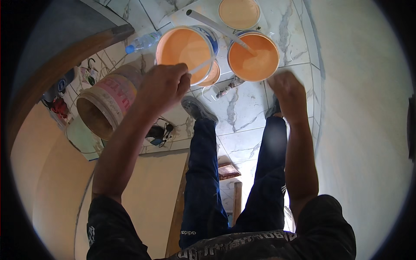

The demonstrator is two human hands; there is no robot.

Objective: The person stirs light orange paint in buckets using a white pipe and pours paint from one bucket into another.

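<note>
My left hand (pixel 171 82) is closed around the pale handle of a paint bucket (pixel 184 50) filled with orange paint. The handle strip runs from my fist across to the bucket's right rim. My right hand (pixel 289 89) is curled shut just beside the near right rim of a second bucket (pixel 253 56) of orange paint; whatever its fingers hold is hidden. A grey pipe (pixel 216 27) leans out of that second bucket, its lower end in the paint. Between the buckets, partly covered by the first, is a smaller round orange-coated thing (pixel 211 74).
A paint roller (pixel 227 88) lies on the marble-patterned tiles between my feet and the buckets. Farther off is another round orange surface (pixel 239 13). A plastic bottle (pixel 143 42) and a tipped, stained bucket (pixel 104 102) are at left; a pale wall (pixel 364 130) bounds the right.
</note>
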